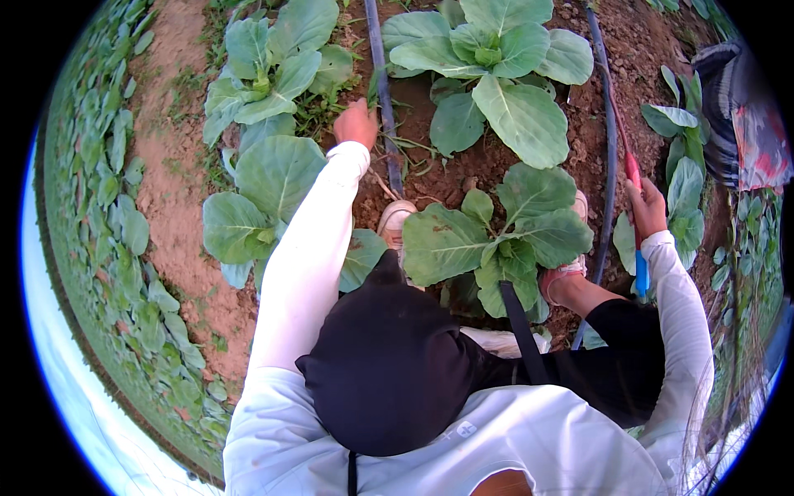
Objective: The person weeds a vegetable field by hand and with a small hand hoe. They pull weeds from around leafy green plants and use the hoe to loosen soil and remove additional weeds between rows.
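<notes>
My left hand (356,123) is closed low over the soil, beside a grey irrigation hose (381,74). Green grass blades (373,89) stick out at its fingers; the fingertips themselves are partly hidden. Weeds (321,117) grow just left of it, under the leaves of a young cabbage plant (263,74). On the right, my right hand (648,208) is wrapped round a long, thin tool with a red shaft and a blue end (642,273). The tool's far end lies along a second hose (599,50), and its head cannot be made out.
Large cabbage plants stand ahead (521,107) and right in front of my body (496,240). My shoes (397,217) rest on the soil among them. At the far right lies dark and flowered cloth (748,124). A bare dirt strip (169,174) runs down the left.
</notes>
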The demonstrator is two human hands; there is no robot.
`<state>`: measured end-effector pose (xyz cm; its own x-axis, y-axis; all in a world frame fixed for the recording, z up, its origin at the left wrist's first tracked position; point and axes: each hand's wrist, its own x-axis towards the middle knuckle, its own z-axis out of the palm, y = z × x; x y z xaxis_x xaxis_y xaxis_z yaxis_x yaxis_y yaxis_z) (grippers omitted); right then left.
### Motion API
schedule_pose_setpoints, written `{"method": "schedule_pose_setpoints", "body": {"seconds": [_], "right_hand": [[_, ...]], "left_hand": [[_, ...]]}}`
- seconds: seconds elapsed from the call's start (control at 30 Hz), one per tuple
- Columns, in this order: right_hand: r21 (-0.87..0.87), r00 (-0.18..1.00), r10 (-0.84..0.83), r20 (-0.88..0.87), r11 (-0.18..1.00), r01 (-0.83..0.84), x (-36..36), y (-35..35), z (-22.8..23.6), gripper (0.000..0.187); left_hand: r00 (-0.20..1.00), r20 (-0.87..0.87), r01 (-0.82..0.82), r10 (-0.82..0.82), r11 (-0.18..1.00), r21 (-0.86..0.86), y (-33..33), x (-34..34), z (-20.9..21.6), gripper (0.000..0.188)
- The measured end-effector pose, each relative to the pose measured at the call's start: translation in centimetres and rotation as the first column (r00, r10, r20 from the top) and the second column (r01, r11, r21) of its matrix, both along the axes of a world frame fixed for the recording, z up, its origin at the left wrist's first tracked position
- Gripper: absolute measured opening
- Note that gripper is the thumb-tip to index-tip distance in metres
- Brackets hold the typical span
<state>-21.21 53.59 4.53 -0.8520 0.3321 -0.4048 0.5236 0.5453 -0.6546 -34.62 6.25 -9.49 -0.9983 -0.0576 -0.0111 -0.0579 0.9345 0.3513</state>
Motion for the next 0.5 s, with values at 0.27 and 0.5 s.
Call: {"method": "schedule_pose_setpoints", "body": {"seconds": [0.27,0.5], "right_hand": [[0.151,0.980,0.181,0.085,0.970,-0.193,-0.8,0.8,2.9,0.021],[0.232,0.845,0.522,0.117,0.813,-0.534,-1.6,0.5,7.0,0.022]], "left_hand": [[0.988,0.041,-0.154,0.150,0.980,0.126,-2.0,2.8,0.3,0.022],[0.959,0.030,-0.282,0.283,0.931,0.233,-2.2,4.0,1.2,0.023]]}}
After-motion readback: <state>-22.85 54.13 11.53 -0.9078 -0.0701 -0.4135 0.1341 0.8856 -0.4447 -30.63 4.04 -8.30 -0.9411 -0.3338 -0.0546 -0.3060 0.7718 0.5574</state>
